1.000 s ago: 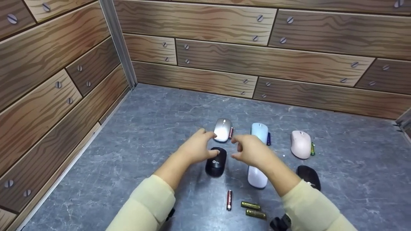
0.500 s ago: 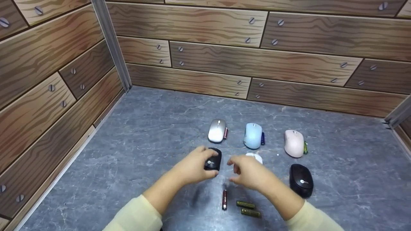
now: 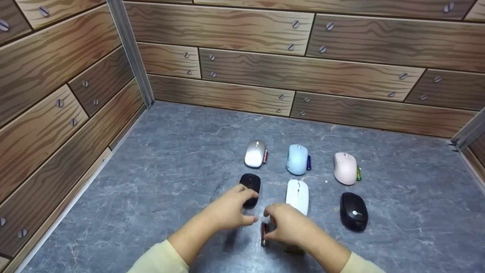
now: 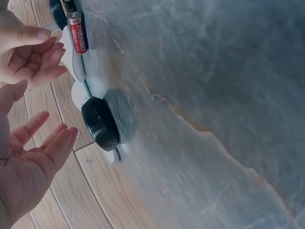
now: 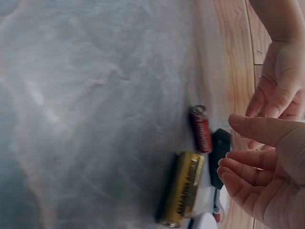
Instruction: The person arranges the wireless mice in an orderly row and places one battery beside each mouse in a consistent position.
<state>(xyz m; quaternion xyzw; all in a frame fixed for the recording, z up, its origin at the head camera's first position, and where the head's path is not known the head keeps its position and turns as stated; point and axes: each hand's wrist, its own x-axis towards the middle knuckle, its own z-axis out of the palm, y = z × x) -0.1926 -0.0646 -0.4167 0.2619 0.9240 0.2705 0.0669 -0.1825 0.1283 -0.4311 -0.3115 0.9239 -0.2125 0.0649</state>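
My left hand (image 3: 229,210) hovers at the near edge of a black mouse (image 3: 250,182), fingers apart and covering part of it. In the left wrist view a gap shows between the left hand (image 4: 35,157) and the mouse (image 4: 100,123). My right hand (image 3: 291,226) is over a dark red battery (image 3: 263,235), thumb and fingers spread with nothing between them. The right wrist view shows this red battery (image 5: 201,129) and a gold battery (image 5: 183,188) apart from the right hand (image 5: 264,167). In the head view, gold batteries (image 3: 294,249) lie partly hidden under that hand.
A white mouse (image 3: 297,195) lies just beyond my right hand. Farther back are silver (image 3: 255,153), light blue (image 3: 297,159) and pink (image 3: 345,168) mice, each with a battery beside it. Another black mouse (image 3: 354,211) sits at right. Wood-patterned walls (image 3: 227,64) border the grey surface.
My left hand has drawn back toward me from the black mouse. My right hand has moved nearer, from over the white and blue mice to the red battery. The view has shifted slightly.
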